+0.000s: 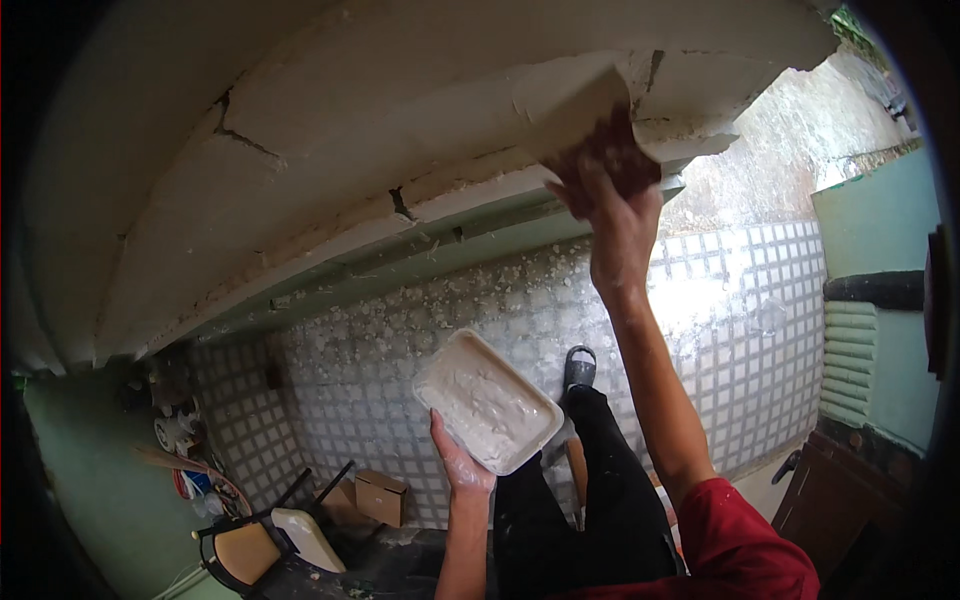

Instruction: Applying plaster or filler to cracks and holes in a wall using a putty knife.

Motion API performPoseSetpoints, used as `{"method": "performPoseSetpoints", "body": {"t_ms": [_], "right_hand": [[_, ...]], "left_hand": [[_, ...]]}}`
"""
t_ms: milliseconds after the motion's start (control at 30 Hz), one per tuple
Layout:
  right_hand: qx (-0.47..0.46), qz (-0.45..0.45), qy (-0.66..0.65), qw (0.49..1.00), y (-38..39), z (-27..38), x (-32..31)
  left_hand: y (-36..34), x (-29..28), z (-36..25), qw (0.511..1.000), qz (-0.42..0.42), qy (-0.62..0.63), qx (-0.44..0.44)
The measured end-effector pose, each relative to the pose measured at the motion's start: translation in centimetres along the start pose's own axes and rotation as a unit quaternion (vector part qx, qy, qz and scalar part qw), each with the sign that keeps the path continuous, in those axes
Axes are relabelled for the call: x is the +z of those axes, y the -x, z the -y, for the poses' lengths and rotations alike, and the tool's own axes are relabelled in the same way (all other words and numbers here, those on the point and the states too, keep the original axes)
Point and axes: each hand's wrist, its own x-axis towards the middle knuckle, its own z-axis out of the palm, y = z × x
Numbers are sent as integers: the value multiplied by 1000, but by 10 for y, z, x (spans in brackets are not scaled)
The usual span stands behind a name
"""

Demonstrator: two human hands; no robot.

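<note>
My left hand (pixel 460 465) supports a shallow white tray (pixel 524 371) from beneath and along its near side. Wet white plaster (pixel 488 398) is spread unevenly inside it. Raised up and to the right, my right hand (pixel 618 195) is closed around the reddish-brown handle of a wide putty knife (pixel 578 112). Its pale, broad blade lies at the off-white wall surface (pixel 340 120); motion blurs the blade's edge, so contact is hard to judge. Dark cracks (pixel 400 203) run through that surface, one of them just right of the blade.
Below is a checked tile floor (pixel 740 350) with white debris along the wall's foot. Chairs (pixel 248 552) and a cardboard box (pixel 381 498) stand at lower left, near a heap of mixed items (pixel 190 450). Brown wooden furniture (pixel 850 510) is at lower right.
</note>
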Motion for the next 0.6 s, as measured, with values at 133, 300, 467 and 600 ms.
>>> {"method": "performPoseSetpoints", "body": {"t_ms": [133,300,467,600], "right_hand": [[-258,-22,428,866,7,-31,-51],[-453,-25,527,719,-20,-16,-23],[-522,-67,507,682,-51,-20,-7],[-510,-70,531,673,-65,-58,-1]], "left_hand": [[-3,-1,4,1000,15,9,-4],[-3,-9,1,1000,9,10,-7],[-2,-9,-2,1000,5,4,-1],[-3,-13,-3,1000,12,-2,0]]}}
